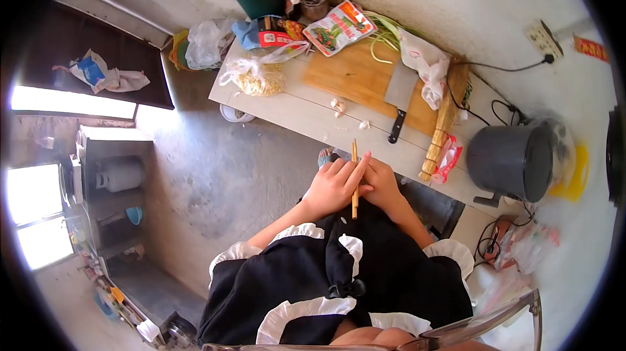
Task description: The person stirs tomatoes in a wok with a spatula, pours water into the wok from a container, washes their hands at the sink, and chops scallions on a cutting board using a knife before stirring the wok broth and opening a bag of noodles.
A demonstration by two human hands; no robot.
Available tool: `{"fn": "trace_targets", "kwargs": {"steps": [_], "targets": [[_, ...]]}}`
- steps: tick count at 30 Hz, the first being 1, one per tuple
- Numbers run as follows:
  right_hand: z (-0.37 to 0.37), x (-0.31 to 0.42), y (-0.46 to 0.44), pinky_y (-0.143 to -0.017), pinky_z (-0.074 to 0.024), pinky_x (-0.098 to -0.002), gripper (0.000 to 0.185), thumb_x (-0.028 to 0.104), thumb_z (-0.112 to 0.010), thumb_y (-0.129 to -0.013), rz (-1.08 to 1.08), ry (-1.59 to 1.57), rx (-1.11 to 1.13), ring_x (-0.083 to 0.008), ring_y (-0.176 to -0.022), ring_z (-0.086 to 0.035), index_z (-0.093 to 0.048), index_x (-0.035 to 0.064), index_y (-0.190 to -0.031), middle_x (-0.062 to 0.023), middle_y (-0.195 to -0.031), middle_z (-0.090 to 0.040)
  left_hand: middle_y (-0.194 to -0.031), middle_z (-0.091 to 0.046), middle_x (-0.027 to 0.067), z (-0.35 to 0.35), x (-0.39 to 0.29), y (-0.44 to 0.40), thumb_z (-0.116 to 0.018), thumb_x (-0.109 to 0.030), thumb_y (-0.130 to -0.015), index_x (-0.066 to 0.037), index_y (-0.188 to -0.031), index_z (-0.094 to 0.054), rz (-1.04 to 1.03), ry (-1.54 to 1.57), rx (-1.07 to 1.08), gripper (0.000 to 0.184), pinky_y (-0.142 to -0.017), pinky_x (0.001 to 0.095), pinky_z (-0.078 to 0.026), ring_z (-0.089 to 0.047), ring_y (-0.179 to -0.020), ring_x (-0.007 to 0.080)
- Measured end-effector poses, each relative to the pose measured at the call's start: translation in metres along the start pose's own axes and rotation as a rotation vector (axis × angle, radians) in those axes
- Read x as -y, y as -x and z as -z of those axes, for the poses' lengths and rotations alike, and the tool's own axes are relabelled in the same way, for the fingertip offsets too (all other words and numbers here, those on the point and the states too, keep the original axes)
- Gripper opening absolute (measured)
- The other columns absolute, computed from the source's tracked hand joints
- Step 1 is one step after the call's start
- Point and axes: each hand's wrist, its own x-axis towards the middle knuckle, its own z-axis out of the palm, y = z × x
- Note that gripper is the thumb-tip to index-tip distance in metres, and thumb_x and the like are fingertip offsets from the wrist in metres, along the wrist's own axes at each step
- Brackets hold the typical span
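While left fingers (362, 166) clamp chopsticks (355, 205) | right fingers (375, 169): can't tell | cluttered table (301, 108) along wall (430, 8)

The chopsticks (355, 205) and chopping board (345, 77) look like smooth wood; the cleaver blade (401, 83) is plain metal, the printed packet (340, 28) glossy plastic, the black garment (391, 266) matt cloth, the floor (202, 181) worn concrete.

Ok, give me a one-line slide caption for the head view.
Fingers hold chopsticks beside a table; a cleaver lies across a board's edge.
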Motion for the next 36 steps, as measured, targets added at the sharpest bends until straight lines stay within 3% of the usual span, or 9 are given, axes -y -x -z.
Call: {"fn": "trace_targets", "kwargs": {"steps": [1, 2, 5, 6, 13, 18, 25, 31, 36], "targets": [[-0.009, -0.003, -0.006, -0.061, -0.0502, -0.0388, 0.029, 0.012, -0.067, -0.073, -0.012, -0.005, 0.038, -0.0305, -0.073, -0.06, -0.06, 0.0025, -0.099, -0.0107, -0.083, -0.059, -0.071, -0.048, 0.0033, 0.004, 0.01, 0.003, -0.067, -0.036, -0.077, 0.004, -0.129, -0.05, -0.013, 0.008, -0.006, 0.068, -0.056, 0.0316, -0.044, -0.05, -0.062, 0.0185], [-0.02, -0.005, -0.013, -0.06, -0.0493, -0.038, 0.026, 0.012, -0.067, -0.073, -0.001, 0.005, 0.022, -0.0299, -0.072, -0.059, -0.06, 0.0042, -0.097, -0.0108, -0.08, -0.057, -0.076, -0.051, 0.0049, 0.008, 0.019, 0.009, -0.07, -0.037, -0.074, 0.003, -0.129, -0.05, 0.071, 0.012, 0.1, 0.072, -0.067, 0.0346, -0.047, -0.053, -0.069, 0.021], [-0.032, -0.003, -0.032, -0.059, -0.0485, -0.0367, 0.025, 0.01, -0.066, -0.073, -0.098, -0.018, 0.125, -0.0289, -0.071, -0.059, -0.06, 0.0044, -0.097, -0.0112, -0.08, -0.056, -0.09, -0.055, 0.0095, 0.022, 0.053, 0.01, -0.069, -0.034, -0.076, 0.002, -0.131, -0.048, 0.082, 0.122, 0.066, 0.069, -0.086, 0.0402, -0.044, -0.055, -0.085, 0.027], [-0.033, 0.003, -0.04, -0.057, -0.047, -0.0356, 0.02, 0.007, -0.066, -0.075, -0.144, 0.0, 0.09, -0.0284, -0.068, -0.058, -0.062, 0.0045, -0.095, -0.0113, -0.078, -0.055, -0.093, -0.055, 0.0117, 0.026, 0.061, 0.011, -0.071, -0.032, -0.073, 0.002, -0.13, -0.048, 0.121, 0.212, 0.06, 0.07, -0.094, 0.0448, -0.039, -0.054, -0.092, 0.0311], [-0.032, -0.001, -0.069, -0.056, -0.0438, -0.0319, 0.011, 0.002, -0.063, -0.082, -0.242, -0.082, -0.124, -0.0262, -0.062, -0.055, -0.066, 0.002, -0.093, -0.012, -0.074, -0.054, -0.099, -0.059, 0.0147, 0.04, 0.112, 0.043, -0.071, -0.018, -0.075, 0.002, -0.12, -0.055, 0.407, 0.285, -0.051, 0.052, -0.088, 0.0425, -0.043, -0.057, -0.093, 0.033], [-0.024, -0.026, -0.071, -0.066, -0.043, -0.0251, 0.017, 0.006, -0.051, -0.093, -0.383, -0.369, -0.168, -0.0131, -0.07, -0.053, -0.064, -0.0042, -0.097, -0.0065, -0.082, -0.054, -0.096, -0.061, 0.018, 0.045, 0.131, 0.061, -0.065, -0.01, -0.081, 0.003, -0.112, -0.059, 0.693, 0.404, -0.117, 0.034, -0.079, 0.0381, -0.049, -0.061, -0.09, 0.0325], [-0.011, -0.046, -0.078, -0.069, -0.0423, -0.0252, 0.024, 0.011, -0.046, -0.096, -0.413, -0.705, -0.312, -0.0134, -0.073, -0.053, -0.064, -0.005, -0.098, -0.0083, -0.084, -0.056, -0.096, -0.062, 0.0171, 0.025, 0.16, 0.073, -0.064, -0.013, -0.084, 0.002, -0.109, -0.062, 0.955, 0.365, -0.182, 0.029, -0.08, 0.0363, -0.049, -0.062, -0.09, 0.0287], [0.016, -0.068, -0.086, -0.069, -0.0429, -0.0259, 0.023, 0.009, -0.047, -0.095, -0.369, -0.612, -0.185, -0.0138, -0.074, -0.054, -0.064, -0.0048, -0.101, -0.0084, -0.088, -0.056, -0.101, -0.061, 0.0167, 0.006, 0.181, 0.063, -0.063, -0.014, -0.086, 0.002, -0.11, -0.062, 1.099, 0.387, -0.294, 0.028, -0.08, 0.033, -0.05, -0.063, -0.089, 0.0239], [0.034, -0.077, -0.087, -0.073, -0.0434, -0.0242, 0.011, 0.003, -0.048, -0.09, -0.505, -0.573, -0.238, -0.0122, -0.078, -0.054, -0.057, -0.0023, -0.095, -0.006, -0.088, -0.052, -0.107, -0.058, 0.0177, -0.006, 0.224, 0.05, -0.066, -0.014, -0.084, 0.002, -0.11, -0.061, 1.087, 0.283, -0.278, 0.031, -0.079, 0.0343, -0.05, -0.062, -0.09, 0.0252]]}}
